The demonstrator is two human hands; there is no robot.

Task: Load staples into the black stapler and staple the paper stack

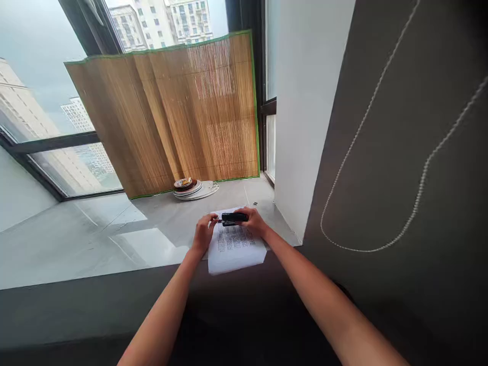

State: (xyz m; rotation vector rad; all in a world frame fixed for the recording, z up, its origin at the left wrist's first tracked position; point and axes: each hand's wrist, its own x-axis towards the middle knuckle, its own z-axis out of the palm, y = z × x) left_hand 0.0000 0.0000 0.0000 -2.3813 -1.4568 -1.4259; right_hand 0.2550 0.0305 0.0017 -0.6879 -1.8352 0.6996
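Observation:
My right hand (252, 221) is wrapped round a black stapler (234, 217), held sideways above printed sheets of paper (236, 249). At the stapler's left end, the thumb and forefinger of my left hand (205, 231) are pinched together. A small thin piece shows between these fingertips and the stapler; whether it belongs to the stapler I cannot tell. The paper lies on the windowsill (152, 239), its lower part hanging over the front edge. A couple of tiny dark pieces (255, 203), perhaps staples, rest on the sill behind my right hand.
A stack of plates (187, 189) stands at the back of the sill, beside an oval white plate (208, 189). A bamboo mat (183, 112) with green edging leans on the window. To the right are a white wall column (305, 112) and a hanging beaded cord (366, 251).

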